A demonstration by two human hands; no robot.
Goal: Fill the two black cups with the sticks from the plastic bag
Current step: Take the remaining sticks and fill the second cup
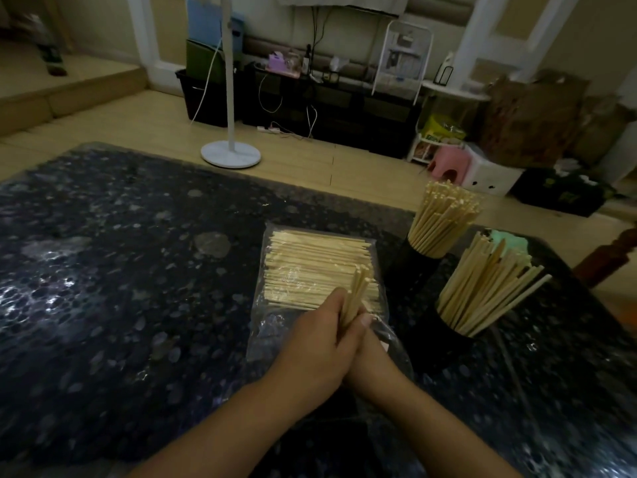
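A clear plastic bag full of pale wooden sticks lies flat on the dark speckled table. At its near end, my left hand and my right hand are pressed together around a small bundle of sticks that points up and away. Two black cups stand to the right. The far cup holds a dense upright bunch of sticks. The near cup holds sticks fanning to the right.
The table stretches wide to the left. Its right edge runs close behind the cups. Beyond the table are a white fan stand, a pink stool and low black shelving on the floor.
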